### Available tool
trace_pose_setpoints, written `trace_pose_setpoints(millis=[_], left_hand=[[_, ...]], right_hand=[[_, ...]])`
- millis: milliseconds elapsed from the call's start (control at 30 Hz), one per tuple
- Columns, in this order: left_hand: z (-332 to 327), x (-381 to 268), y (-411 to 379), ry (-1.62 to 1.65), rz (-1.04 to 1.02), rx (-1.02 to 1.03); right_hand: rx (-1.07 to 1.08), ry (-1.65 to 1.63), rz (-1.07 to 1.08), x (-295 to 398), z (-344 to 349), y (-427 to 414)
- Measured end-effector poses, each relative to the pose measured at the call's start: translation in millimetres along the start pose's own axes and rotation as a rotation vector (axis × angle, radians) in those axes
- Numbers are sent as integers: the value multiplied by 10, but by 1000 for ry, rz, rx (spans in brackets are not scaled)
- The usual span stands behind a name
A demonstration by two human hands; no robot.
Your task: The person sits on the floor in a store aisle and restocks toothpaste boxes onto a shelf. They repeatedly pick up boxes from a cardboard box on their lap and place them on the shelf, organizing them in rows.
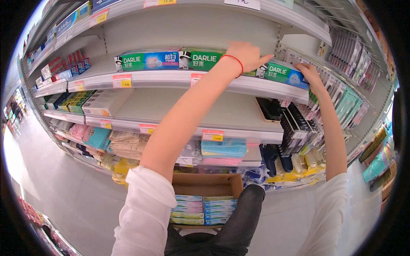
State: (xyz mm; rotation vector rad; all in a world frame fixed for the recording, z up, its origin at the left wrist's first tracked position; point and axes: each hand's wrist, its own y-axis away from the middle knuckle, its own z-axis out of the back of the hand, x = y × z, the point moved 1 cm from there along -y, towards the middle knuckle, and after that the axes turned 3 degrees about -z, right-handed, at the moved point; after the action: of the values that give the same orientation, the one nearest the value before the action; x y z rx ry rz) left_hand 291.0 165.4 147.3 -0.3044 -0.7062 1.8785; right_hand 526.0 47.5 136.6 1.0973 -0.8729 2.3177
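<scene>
A row of Darlie toothpaste boxes (200,60) stands along the front edge of the shelf before me. My left hand (245,56), with a red cord bracelet at its wrist, reaches over the row; its thumb points right, and the fingertips are blurred or hidden behind the boxes. At the row's right end, my right hand (308,73) has its fingers on the end of another Darlie toothpaste box (282,75). Whether it grips that box cannot be told. Below, an open cardboard carton (237,185) beside my knee holds stacked toothpaste boxes (187,209).
A smartphone (269,108) lies on the lower shelf, near hanging toothbrush packs (339,99). White boxes (107,100) sit at that shelf's left. Folded towels (224,148) lie lower down. The upper shelf edge (205,8) runs above my hands.
</scene>
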Motion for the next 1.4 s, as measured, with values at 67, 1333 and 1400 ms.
trace_pose_setpoints(millis=[67,1333,1400], left_hand=[[-2,-8,-12,-15,-13,-10],[227,638,443,-5,44,10],[227,623,452,-13,55,10]], right_hand=[[-38,78,21,-30,12,-28],[-28,154,132,394,-695,-23],[-65,166,129,314,-655,-89]])
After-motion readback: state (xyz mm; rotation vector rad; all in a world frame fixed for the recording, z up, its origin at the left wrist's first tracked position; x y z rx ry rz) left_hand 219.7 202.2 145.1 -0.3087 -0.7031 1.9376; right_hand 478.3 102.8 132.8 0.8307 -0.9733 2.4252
